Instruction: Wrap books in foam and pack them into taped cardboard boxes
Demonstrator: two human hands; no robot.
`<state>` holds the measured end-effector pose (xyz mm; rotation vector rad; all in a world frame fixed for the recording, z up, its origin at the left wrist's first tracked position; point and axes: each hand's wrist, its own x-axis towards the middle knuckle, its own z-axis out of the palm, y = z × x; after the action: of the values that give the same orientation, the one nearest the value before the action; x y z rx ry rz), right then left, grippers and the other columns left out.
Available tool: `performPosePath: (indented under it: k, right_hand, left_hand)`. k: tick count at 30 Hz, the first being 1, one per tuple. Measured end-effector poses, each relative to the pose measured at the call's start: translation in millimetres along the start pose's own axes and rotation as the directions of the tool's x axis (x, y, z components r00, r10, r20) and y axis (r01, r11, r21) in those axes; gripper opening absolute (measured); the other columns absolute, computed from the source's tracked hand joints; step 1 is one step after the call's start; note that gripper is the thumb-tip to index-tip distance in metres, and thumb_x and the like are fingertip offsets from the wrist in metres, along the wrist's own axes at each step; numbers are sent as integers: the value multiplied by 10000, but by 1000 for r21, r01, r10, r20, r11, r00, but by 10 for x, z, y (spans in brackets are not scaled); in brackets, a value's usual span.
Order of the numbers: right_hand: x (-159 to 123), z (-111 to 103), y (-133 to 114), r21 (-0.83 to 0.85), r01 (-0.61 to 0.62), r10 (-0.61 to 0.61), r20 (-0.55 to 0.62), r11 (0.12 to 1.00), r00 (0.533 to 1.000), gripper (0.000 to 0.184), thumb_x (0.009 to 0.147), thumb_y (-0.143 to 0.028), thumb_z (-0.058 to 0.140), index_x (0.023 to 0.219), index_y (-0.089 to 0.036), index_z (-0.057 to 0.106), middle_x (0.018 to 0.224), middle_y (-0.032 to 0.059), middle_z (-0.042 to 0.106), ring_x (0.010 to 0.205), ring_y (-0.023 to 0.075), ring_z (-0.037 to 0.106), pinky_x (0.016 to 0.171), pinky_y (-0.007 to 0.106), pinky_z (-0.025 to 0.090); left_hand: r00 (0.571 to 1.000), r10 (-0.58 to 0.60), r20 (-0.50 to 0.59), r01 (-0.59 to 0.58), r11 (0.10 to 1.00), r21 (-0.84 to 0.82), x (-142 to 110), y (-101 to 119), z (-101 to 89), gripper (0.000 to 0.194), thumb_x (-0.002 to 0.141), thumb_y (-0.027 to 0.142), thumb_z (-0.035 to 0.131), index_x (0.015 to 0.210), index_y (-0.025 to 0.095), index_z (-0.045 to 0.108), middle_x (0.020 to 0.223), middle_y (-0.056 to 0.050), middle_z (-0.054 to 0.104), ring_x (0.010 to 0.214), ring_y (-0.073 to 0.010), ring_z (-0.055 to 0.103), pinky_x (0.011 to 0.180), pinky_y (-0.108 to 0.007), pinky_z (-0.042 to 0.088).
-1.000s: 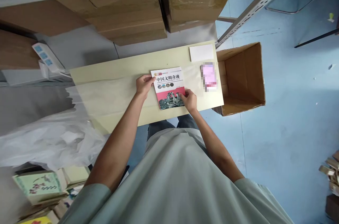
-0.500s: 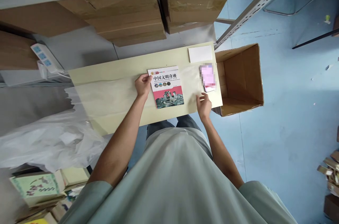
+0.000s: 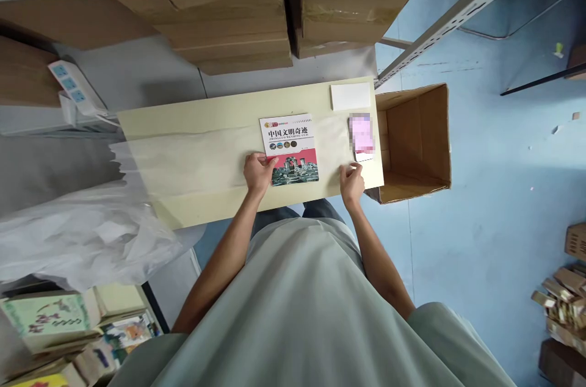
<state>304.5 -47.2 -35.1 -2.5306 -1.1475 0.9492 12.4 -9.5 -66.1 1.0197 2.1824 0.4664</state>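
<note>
A paperback book [image 3: 290, 152] with a white and red cover and Chinese lettering lies face up on a strip of clear plastic film [image 3: 201, 161] across the cream tabletop [image 3: 183, 210]. At the book's lower left edge is my left hand [image 3: 259, 174], its thumb over the cover and its other fingers partly hidden along the edge. My right hand [image 3: 351, 187] rests near the film's right end, apart from the book. Its fingers are loosely bent, the thumb a little away from them, with nothing visible in between. Just above it lies a blurred pink phone-like object [image 3: 361, 133].
A white card or pad [image 3: 350, 96] lies in the far right corner. An open cardboard box [image 3: 414, 137] stands beyond the table's right end. Closed cartons [image 3: 229, 27] and a power strip [image 3: 73, 88] are behind. Crumpled plastic [image 3: 86, 240] and stacked books [image 3: 50, 320] are at left.
My left hand has slid down from the book's upper left corner to its lower left edge. My right hand stays near the same spot, and the view has shifted slightly.
</note>
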Motion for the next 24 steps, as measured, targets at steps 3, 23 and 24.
performPosePath:
  k: [3, 23, 24]
  right_hand:
    - [8, -3, -6, 1, 15, -15, 19, 1000, 1000, 277, 1093, -496, 548, 1089, -236, 645, 983, 94, 810, 853, 277, 730, 791, 349, 468]
    - [-370, -44, -512, 158, 581, -589, 7, 799, 808, 176, 1089, -421, 572, 1045, -268, 647, 1477, 173, 671, 1331, 308, 689, 984, 433, 624]
    - [-396, 29, -584, 170, 616, -631, 57, 770, 773, 147, 1091, -398, 579, 1050, -274, 648, 1506, 164, 666, 1373, 308, 672, 1019, 443, 626]
  left_hand:
    - [1000, -20, -2, 20, 999, -48, 9, -5, 10, 324, 793, 354, 872, 971, 230, 632, 1045, -79, 736, 975, -275, 742, 1017, -430, 579]
    - [1000, -24, -4, 23, 990, -137, 16, -25, 48, 323, 784, 306, 863, 980, 241, 614, 1038, -60, 725, 956, -261, 727, 1001, -428, 580]
    - [1000, -25, -3, 24, 990, -140, 13, -31, 51, 323, 789, 293, 856, 998, 240, 615, 1045, -60, 726, 964, -259, 729, 1008, -428, 579]
